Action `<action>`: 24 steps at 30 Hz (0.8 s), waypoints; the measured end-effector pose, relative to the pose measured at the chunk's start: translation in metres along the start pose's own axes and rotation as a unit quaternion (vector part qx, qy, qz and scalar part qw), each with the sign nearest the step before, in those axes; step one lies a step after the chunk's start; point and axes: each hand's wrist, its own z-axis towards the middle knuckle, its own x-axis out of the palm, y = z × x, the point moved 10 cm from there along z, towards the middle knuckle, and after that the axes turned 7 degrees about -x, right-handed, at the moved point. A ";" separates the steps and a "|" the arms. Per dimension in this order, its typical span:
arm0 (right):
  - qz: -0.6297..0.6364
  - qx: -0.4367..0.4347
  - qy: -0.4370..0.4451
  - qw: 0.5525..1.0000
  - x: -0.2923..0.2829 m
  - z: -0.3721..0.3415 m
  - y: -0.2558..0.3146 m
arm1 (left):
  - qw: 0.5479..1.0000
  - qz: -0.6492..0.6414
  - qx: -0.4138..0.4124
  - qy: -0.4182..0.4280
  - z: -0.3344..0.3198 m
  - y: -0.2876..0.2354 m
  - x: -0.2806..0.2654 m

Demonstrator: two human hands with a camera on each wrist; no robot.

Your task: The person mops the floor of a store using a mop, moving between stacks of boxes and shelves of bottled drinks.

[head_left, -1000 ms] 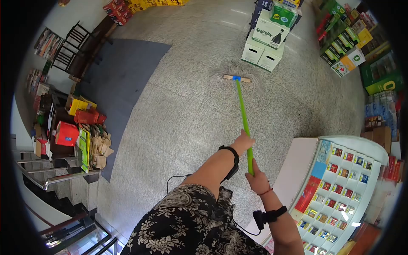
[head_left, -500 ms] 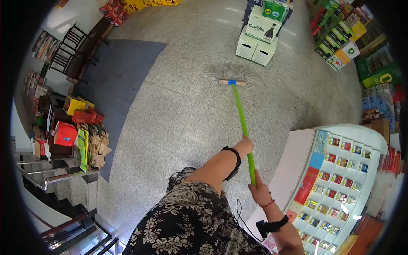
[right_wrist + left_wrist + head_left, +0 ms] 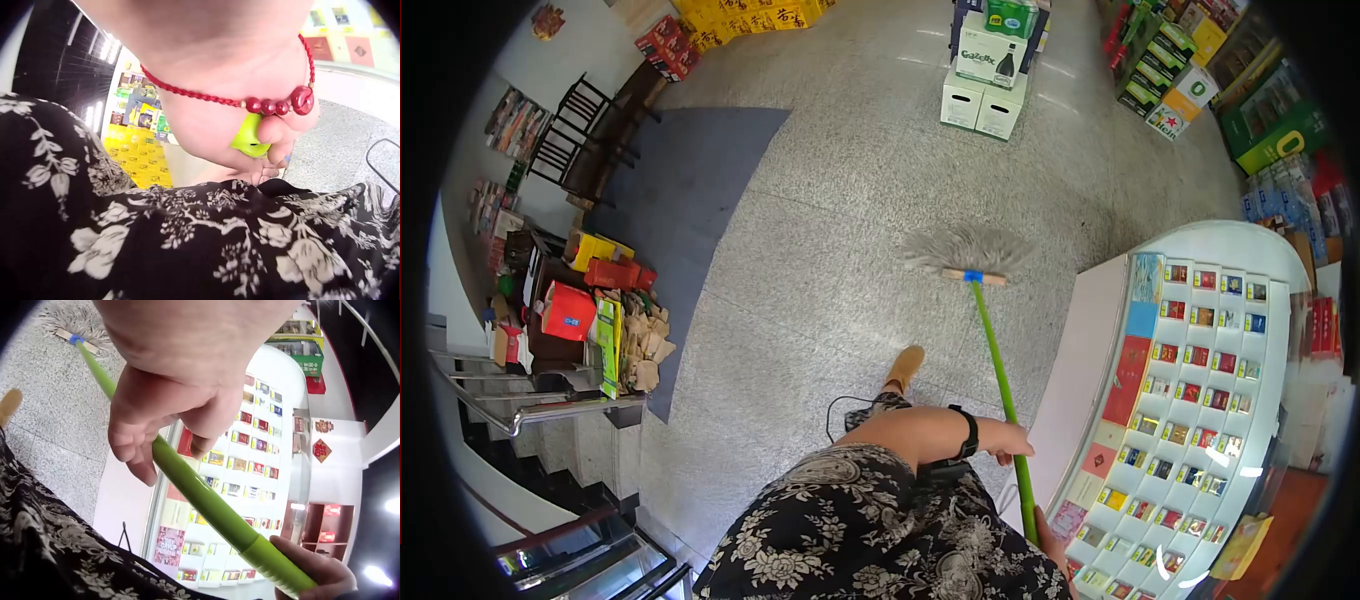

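Observation:
A mop [image 3: 997, 365] with a green pole slants across the head view, its grey string head [image 3: 960, 246] spread flat on the speckled floor. My left hand [image 3: 1006, 438] grips the pole partway down; in the left wrist view its fingers [image 3: 134, 447] curl round the green tube. Higher up, at the ribbed top end, my right hand [image 3: 315, 569] wraps the pole. The right wrist view shows the pole's green end [image 3: 252, 137] inside the curled right hand, below a red beaded bracelet [image 3: 269, 106].
A curved display counter [image 3: 1200, 400] with small packs stands close on the right. Ahead are stacked white cartons [image 3: 985, 95]. A dark grey mat [image 3: 690, 165] lies to the left, with stair railings [image 3: 550, 410] and piled boxes nearer. One tan shoe [image 3: 907, 366] shows on the floor.
The mop head has come back toward me, away from the cartons. Both hands have drawn down and nearer my body, still holding the pole. A shoe has come into view.

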 end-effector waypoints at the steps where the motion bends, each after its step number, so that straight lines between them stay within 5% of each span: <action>1: 0.009 -0.007 -0.010 1.000 0.003 -0.005 -0.005 | 1.000 0.002 -0.002 -0.001 0.002 0.000 0.004; 9: 0.064 -0.073 -0.097 0.990 -0.016 0.031 -0.006 | 0.997 0.072 -0.004 -0.021 0.024 -0.025 -0.033; 11: 0.075 -0.078 -0.106 0.988 -0.025 0.054 0.011 | 0.995 0.078 0.011 -0.059 0.046 -0.039 -0.069; 13: 0.079 0.038 -0.070 0.994 -0.035 0.096 0.026 | 0.991 0.115 0.000 -0.063 0.037 -0.060 -0.117; 16: 0.147 -0.013 -0.128 0.981 -0.068 0.167 0.076 | 0.979 0.153 -0.006 -0.134 0.025 -0.087 -0.198; 18: 0.202 -0.016 -0.147 0.968 -0.089 0.221 0.102 | 0.930 0.232 0.009 -0.285 0.017 -0.109 -0.266; 22: 0.260 -0.009 -0.164 0.951 -0.125 0.324 0.164 | 0.909 0.241 0.095 -0.326 -0.017 -0.140 -0.345; 24: 0.264 -0.027 -0.166 0.950 -0.140 0.364 0.194 | 0.927 0.085 0.074 -0.357 -0.035 -0.133 -0.384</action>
